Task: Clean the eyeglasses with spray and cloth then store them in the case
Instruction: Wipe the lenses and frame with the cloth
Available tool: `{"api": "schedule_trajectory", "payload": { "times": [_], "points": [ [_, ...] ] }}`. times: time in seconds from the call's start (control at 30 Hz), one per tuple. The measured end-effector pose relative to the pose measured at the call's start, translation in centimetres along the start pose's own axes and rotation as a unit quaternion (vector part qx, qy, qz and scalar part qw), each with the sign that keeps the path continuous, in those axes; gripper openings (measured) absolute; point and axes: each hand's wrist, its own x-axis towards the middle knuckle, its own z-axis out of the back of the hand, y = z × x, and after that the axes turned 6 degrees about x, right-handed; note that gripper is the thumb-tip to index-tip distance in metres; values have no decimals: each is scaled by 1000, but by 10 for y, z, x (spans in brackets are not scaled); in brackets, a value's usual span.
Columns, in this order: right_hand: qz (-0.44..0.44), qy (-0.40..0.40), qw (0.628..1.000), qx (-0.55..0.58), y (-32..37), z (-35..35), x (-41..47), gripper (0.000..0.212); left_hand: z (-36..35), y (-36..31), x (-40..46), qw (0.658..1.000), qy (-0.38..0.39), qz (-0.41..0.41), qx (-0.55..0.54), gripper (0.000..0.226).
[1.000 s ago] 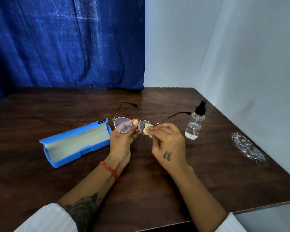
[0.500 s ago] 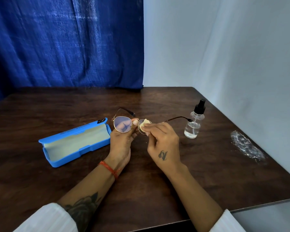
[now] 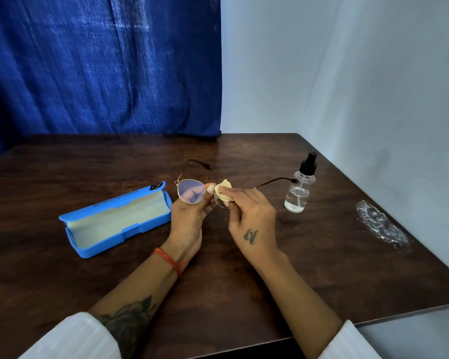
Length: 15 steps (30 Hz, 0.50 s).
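Thin metal-framed eyeglasses [image 3: 191,191] with unfolded temples are held above the table's middle. My left hand [image 3: 188,220] grips them at the bridge, thumb near the nose piece. My right hand [image 3: 249,216] pinches a small pale yellow cloth [image 3: 222,190] against the right lens, which is mostly hidden behind cloth and fingers. An open blue case [image 3: 114,220] with a pale lining lies to the left on the table. A clear spray bottle [image 3: 300,187] with a black pump stands upright to the right, close to the tip of one temple.
The dark wooden table [image 3: 244,294] ends at a front edge near me and a right edge by the white wall. A whitish smear [image 3: 381,224] marks the table at the right. A blue curtain [image 3: 101,66] hangs behind.
The glasses and both hands shifted slightly left and tilted. My right hand kept moving the cloth over the right lens. Case and bottle stayed put.
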Motion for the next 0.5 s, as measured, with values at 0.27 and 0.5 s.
{"api": "schedule_trajectory", "payload": {
  "times": [0.27,0.5],
  "points": [
    [14,-15,997,-76,-4,-1,-2,35,-1,1,1,1000,-21,-7,18,21],
    [34,22,998,-50,-4,-7,0,42,0,1,-1,1000,-4,-19,24,15]
  ]
}}
